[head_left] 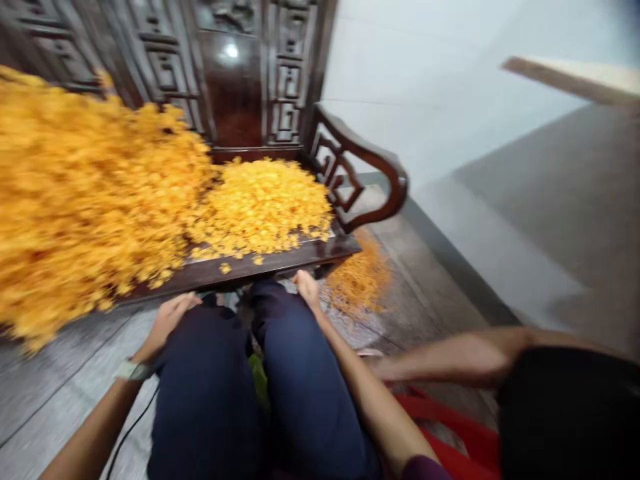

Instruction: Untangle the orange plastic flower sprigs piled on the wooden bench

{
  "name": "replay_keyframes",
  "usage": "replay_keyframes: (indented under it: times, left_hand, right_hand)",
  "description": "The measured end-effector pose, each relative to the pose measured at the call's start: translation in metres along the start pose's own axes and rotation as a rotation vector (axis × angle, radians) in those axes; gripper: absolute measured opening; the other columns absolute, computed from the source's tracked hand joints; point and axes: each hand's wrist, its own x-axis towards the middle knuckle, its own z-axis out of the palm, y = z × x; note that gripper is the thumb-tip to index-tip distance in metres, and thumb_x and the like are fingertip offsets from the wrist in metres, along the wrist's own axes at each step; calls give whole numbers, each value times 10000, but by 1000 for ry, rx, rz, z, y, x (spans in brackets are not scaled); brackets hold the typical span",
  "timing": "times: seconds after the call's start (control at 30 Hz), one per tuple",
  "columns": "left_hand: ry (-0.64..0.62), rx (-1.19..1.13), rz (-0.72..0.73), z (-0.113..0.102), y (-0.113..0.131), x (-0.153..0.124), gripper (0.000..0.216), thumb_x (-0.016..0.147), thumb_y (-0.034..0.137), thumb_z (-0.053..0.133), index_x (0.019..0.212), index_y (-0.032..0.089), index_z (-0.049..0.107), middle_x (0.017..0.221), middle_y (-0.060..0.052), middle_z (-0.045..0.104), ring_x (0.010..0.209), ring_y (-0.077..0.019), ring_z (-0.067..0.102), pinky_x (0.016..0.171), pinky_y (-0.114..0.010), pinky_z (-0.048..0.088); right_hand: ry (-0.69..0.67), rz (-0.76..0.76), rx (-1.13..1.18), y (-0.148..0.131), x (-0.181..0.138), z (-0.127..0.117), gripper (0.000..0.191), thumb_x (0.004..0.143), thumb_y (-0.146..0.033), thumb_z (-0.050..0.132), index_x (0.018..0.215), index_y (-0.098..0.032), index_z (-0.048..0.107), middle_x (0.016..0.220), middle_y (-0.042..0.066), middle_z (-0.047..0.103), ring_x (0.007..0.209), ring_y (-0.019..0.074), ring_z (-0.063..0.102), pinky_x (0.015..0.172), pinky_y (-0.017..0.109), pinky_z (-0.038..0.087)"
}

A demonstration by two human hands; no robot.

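My left hand [167, 319] rests flat on my left knee, fingers stretched out, holding nothing; a pale wristband [131, 371] sits on that wrist. My right hand [307, 288] lies on my right knee, fingers together and pointing toward the bench edge, with nothing visible in it. Both knees are in dark blue trousers [280, 373]. Just beyond them stands a dark carved wooden bench [280, 261] heaped with yellow-orange flowers [100, 193], with a smaller heap [265, 203] near its armrest [370, 173].
More orange flowers [360, 280] lie on the wet grey floor right of the bench. Another person's arm [450, 357] and dark head [570, 413] reach in from the right above a red basin [450, 440]. A grey wall base runs at right.
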Motion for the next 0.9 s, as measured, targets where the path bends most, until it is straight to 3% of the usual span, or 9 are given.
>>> replay_keyframes:
  times: [0.17, 0.33, 0.47, 0.53, 0.6, 0.67, 0.73, 0.8, 0.9]
  left_hand:
    - [71, -230, 13, -11, -8, -2, 601, 901, 767, 607, 957, 189, 763, 1013, -95, 807, 1016, -291, 747, 971, -394, 577]
    - [23, -388, 102, -34, 24, 3, 426, 968, 592, 665, 1016, 180, 767, 955, -94, 801, 921, -242, 761, 896, -361, 604]
    - [-40, -390, 257, -47, 62, 16, 352, 1040, 501, 607, 1042, 187, 765, 956, -79, 782, 893, -214, 740, 834, -337, 586]
    - [-54, -186, 375, -49, 80, 29, 347, 1073, 459, 550, 989, 192, 755, 958, -76, 769, 895, -218, 719, 839, -359, 562]
    - [80, 156, 493, -50, 94, 47, 338, 1082, 391, 506, 953, 182, 739, 942, -94, 745, 906, -249, 684, 863, -414, 530]
    - [251, 494, 535, -56, 103, 70, 316, 1069, 326, 473, 993, 165, 734, 1003, -138, 727, 994, -305, 652, 922, -481, 499]
    - [357, 672, 495, -69, 108, 95, 306, 1057, 299, 454, 1066, 160, 727, 1101, -167, 709, 1067, -334, 628, 958, -507, 484]
    - [428, 736, 436, -86, 111, 119, 315, 1052, 314, 454, 1137, 156, 713, 1165, -183, 689, 1130, -352, 607, 982, -519, 475]
    - [489, 775, 378, -114, 115, 148, 368, 1036, 350, 484, 1247, 123, 682, 1272, -216, 661, 1256, -399, 557, 1037, -562, 441]
  right_hand:
    - [-96, -170, 19, -34, 16, 18, 486, 1024, -584, 431, 717, -238, 579, 630, 10, 544, 587, 172, 535, 686, 338, 384]
    - [-73, -189, 66, -58, 11, 32, 439, 1025, -527, 533, 761, -201, 665, 652, 1, 568, 610, 149, 528, 651, 299, 377]
    - [-130, -203, 186, -101, 17, 38, 392, 1031, -499, 578, 802, -202, 692, 709, 12, 630, 676, 165, 584, 676, 297, 441]
    - [-238, -313, 163, -134, 40, 49, 321, 1032, -469, 595, 857, -216, 691, 787, 21, 672, 729, 177, 612, 712, 306, 465]
    - [-299, -444, 39, -168, 81, 72, 253, 1028, -424, 596, 883, -227, 660, 859, 38, 692, 792, 200, 630, 768, 327, 488]
    - [-269, -517, -158, -197, 134, 103, 147, 1007, -332, 597, 974, -208, 669, 1018, 92, 731, 953, 248, 666, 894, 373, 511]
    - [-244, -485, -379, -218, 186, 137, 176, 1009, -284, 583, 1096, -156, 668, 1195, 176, 718, 1121, 305, 661, 1000, 426, 504]
    - [-247, -416, -496, -229, 226, 168, 225, 1011, -246, 576, 1175, -115, 658, 1293, 242, 682, 1161, 345, 662, 1017, 466, 508]
    - [-262, -350, -533, -234, 255, 194, 176, 972, -198, 623, 1107, -104, 683, 1215, 277, 701, 1089, 380, 687, 954, 493, 530]
